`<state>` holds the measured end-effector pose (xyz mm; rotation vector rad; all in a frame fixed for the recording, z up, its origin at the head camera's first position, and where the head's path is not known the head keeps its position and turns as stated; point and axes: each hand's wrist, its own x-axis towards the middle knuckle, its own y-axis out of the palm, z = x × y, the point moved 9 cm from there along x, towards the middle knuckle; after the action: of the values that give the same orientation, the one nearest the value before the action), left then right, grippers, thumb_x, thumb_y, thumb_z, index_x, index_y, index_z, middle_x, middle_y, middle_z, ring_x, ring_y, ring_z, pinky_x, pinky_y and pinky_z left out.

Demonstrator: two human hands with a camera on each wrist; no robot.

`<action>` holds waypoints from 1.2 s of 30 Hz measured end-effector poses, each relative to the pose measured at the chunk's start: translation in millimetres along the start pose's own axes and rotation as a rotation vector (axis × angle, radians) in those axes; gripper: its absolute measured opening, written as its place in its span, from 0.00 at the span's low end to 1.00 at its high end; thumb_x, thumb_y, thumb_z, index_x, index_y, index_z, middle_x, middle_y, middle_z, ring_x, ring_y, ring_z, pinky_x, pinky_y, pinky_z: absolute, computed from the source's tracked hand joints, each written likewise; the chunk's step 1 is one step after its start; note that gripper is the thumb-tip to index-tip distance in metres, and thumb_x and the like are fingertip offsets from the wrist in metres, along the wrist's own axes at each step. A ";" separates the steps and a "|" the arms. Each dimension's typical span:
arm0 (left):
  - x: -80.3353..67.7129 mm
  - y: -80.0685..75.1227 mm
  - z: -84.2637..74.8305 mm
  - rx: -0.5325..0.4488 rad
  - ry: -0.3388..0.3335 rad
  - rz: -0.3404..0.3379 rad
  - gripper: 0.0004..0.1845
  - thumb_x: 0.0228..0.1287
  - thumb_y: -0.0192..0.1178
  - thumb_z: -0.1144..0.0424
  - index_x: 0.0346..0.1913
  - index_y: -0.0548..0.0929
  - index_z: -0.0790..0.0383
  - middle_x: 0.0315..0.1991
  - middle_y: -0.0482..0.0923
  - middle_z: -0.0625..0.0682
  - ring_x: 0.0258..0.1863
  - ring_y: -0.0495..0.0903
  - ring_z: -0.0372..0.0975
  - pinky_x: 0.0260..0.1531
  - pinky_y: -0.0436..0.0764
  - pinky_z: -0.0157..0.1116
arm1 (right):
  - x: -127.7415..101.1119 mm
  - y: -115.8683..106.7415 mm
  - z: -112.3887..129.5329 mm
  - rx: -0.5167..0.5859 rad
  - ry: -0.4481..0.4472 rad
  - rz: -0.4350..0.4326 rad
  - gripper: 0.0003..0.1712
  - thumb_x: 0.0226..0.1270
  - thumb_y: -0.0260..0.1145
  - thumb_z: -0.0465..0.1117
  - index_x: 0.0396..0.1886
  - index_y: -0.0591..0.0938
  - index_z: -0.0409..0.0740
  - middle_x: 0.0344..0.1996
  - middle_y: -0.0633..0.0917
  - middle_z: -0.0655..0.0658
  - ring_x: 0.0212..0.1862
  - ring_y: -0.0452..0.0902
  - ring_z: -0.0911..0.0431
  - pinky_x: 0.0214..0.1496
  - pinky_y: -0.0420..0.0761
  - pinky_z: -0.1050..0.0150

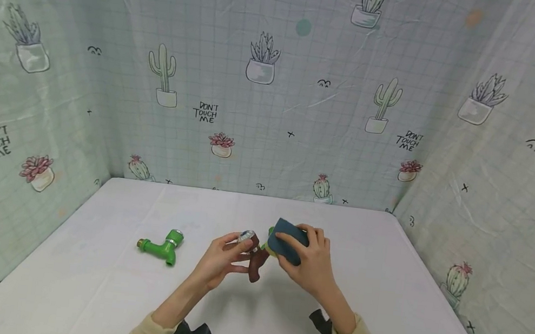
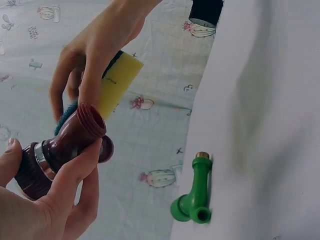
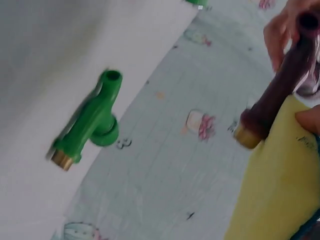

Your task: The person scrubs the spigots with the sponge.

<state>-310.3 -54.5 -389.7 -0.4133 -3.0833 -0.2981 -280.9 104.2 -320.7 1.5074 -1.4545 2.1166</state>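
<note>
My left hand (image 1: 224, 260) grips a dark red-brown tap fitting (image 1: 256, 261) above the white table, fingers curled round its body (image 2: 60, 150). My right hand (image 1: 308, 261) holds a sponge (image 1: 289, 240), dark blue-green on one face and yellow (image 2: 117, 82) on the other, pressed against the fitting's end. In the right wrist view the brown fitting (image 3: 280, 90) shows a brass tip against the yellow sponge (image 3: 280, 190).
A green tap fitting (image 1: 161, 245) with a brass end lies on the white table (image 1: 88, 289), left of my hands; it also shows as the green fitting (image 2: 195, 192) and green fitting (image 3: 90, 122). Cactus-print cloth walls (image 1: 275, 91) enclose the table on three sides.
</note>
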 end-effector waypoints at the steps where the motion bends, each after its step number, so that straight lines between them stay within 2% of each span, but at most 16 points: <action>1: 0.3 0.0 0.9 0.002 -0.006 0.001 0.26 0.61 0.55 0.58 0.58 0.66 0.71 0.48 0.76 0.61 0.43 0.80 0.45 0.37 0.83 0.43 | 0.6 -1.5 -5.9 -0.004 0.014 -0.007 0.25 0.42 0.71 0.47 0.46 0.79 0.59 0.45 0.74 0.36 0.42 0.66 0.45 0.35 0.68 0.50; 3: 1.1 -1.4 4.0 -0.001 -0.025 -0.011 0.27 0.61 0.55 0.58 0.59 0.66 0.70 0.50 0.74 0.62 0.45 0.79 0.48 0.37 0.83 0.43 | 0.4 -5.5 -14.4 0.018 0.045 -0.018 0.26 0.42 0.72 0.45 0.46 0.79 0.58 0.48 0.74 0.36 0.44 0.65 0.45 0.38 0.68 0.48; 5: 2.4 -5.6 6.7 -0.020 -0.045 -0.046 0.27 0.61 0.55 0.56 0.59 0.65 0.69 0.50 0.73 0.61 0.47 0.78 0.49 0.37 0.83 0.42 | -0.5 -8.5 -13.6 0.084 0.039 -0.015 0.27 0.41 0.72 0.44 0.47 0.78 0.58 0.50 0.73 0.36 0.47 0.65 0.45 0.41 0.70 0.47; 8: 4.1 -13.0 11.0 -0.076 -0.074 -0.095 0.28 0.61 0.54 0.54 0.59 0.65 0.69 0.46 0.73 0.58 0.46 0.78 0.50 0.37 0.83 0.41 | -6.3 -5.7 6.9 0.213 -0.063 0.057 0.26 0.46 0.71 0.47 0.50 0.77 0.60 0.54 0.71 0.38 0.50 0.63 0.48 0.43 0.74 0.47; 11: 5.5 -16.2 13.1 -0.098 -0.092 -0.097 0.30 0.61 0.54 0.51 0.59 0.65 0.69 0.43 0.73 0.56 0.44 0.79 0.47 0.38 0.83 0.40 | -14.5 1.5 29.9 0.264 -0.177 0.139 0.24 0.50 0.68 0.51 0.50 0.76 0.64 0.57 0.69 0.40 0.52 0.60 0.50 0.43 0.76 0.50; 14: 5.6 -14.6 13.8 -0.083 -0.102 -0.049 0.31 0.62 0.52 0.50 0.59 0.64 0.72 0.40 0.74 0.54 0.41 0.80 0.44 0.37 0.83 0.40 | -16.9 6.2 35.0 0.215 -0.214 0.141 0.25 0.48 0.70 0.49 0.49 0.76 0.65 0.57 0.68 0.41 0.53 0.59 0.49 0.44 0.74 0.48; 19: 3.5 -11.1 13.5 -0.080 -0.113 0.014 0.32 0.63 0.51 0.50 0.59 0.63 0.75 0.39 0.75 0.55 0.39 0.80 0.43 0.39 0.82 0.42 | -15.2 9.8 17.7 0.080 -0.218 0.084 0.29 0.38 0.73 0.42 0.45 0.78 0.64 0.56 0.69 0.38 0.53 0.60 0.46 0.48 0.69 0.46; 23: 1.7 -15.4 12.4 -0.060 -0.104 -0.011 0.32 0.61 0.52 0.50 0.58 0.65 0.75 0.40 0.76 0.55 0.41 0.80 0.45 0.40 0.82 0.43 | -13.7 6.9 0.9 -0.015 -0.203 0.045 0.28 0.37 0.73 0.39 0.44 0.79 0.62 0.55 0.69 0.35 0.52 0.60 0.42 0.49 0.64 0.44; 27: -0.7 -21.5 9.0 0.026 -0.066 -0.042 0.29 0.62 0.53 0.53 0.59 0.65 0.71 0.43 0.76 0.56 0.43 0.80 0.45 0.38 0.83 0.40 | -8.8 -3.1 -9.8 0.039 -0.108 0.016 0.26 0.40 0.72 0.39 0.45 0.79 0.60 0.56 0.69 0.36 0.53 0.59 0.42 0.50 0.64 0.43; 31: -2.7 -15.7 5.0 0.099 -0.020 0.016 0.27 0.62 0.53 0.56 0.60 0.64 0.69 0.48 0.76 0.59 0.45 0.79 0.44 0.39 0.82 0.40 | -6.1 -1.2 3.4 0.136 -0.081 0.060 0.24 0.47 0.70 0.46 0.48 0.78 0.64 0.57 0.69 0.40 0.52 0.59 0.47 0.47 0.67 0.46; 34: -3.2 -8.8 2.6 0.123 0.009 0.058 0.27 0.62 0.54 0.56 0.60 0.65 0.68 0.48 0.76 0.61 0.44 0.80 0.44 0.40 0.82 0.42 | -5.8 7.8 18.8 0.111 -0.104 0.110 0.24 0.47 0.70 0.49 0.48 0.78 0.66 0.56 0.70 0.41 0.50 0.60 0.49 0.46 0.67 0.48; 36: -3.1 -6.1 2.0 0.137 0.018 0.066 0.26 0.61 0.54 0.56 0.59 0.66 0.67 0.47 0.76 0.62 0.42 0.81 0.45 0.40 0.82 0.42 | -5.1 11.8 23.6 0.071 -0.106 0.110 0.24 0.45 0.72 0.48 0.46 0.79 0.65 0.54 0.72 0.40 0.49 0.61 0.48 0.46 0.66 0.49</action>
<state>-308.9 -60.7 -393.0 -0.5020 -3.0407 -0.0880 -270.7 81.9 -331.6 1.6231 -1.5469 2.2037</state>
